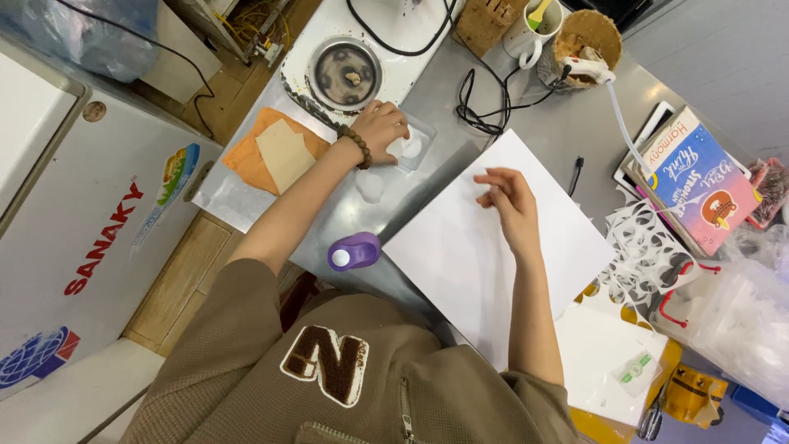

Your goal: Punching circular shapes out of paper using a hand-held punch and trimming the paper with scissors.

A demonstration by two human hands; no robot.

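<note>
Hands over paper and a small clear tray

Fingers of the right hand (503, 199) are loosely curled and a little apart, their tips resting on a large white paper sheet (485, 247) that lies at a slant on the steel counter (542, 123); the hand clamps nothing; the sheet is blank and flat. Just left of its near corner sits a purple paper punch (353, 252), untouched by either hand. Farther out, the left hand (380, 125), with a brown bead bracelet (357, 146) on the wrist, is laid palm down with fingers bent together over a small clear plastic tray (413, 145); small white pieces show in the tray beside the fingertips; whether the fingers pinch one cannot be told. A small translucent piece (371, 186) lies on the counter between that wrist and the sheet. To the left, orange and tan paper (275, 150) rests near the counter's edge. Beyond the left hand stands a round metal appliance (345, 72); black cables (481, 107) coil behind the sheet; a white mug (530, 33) stands farthest off.
</note>
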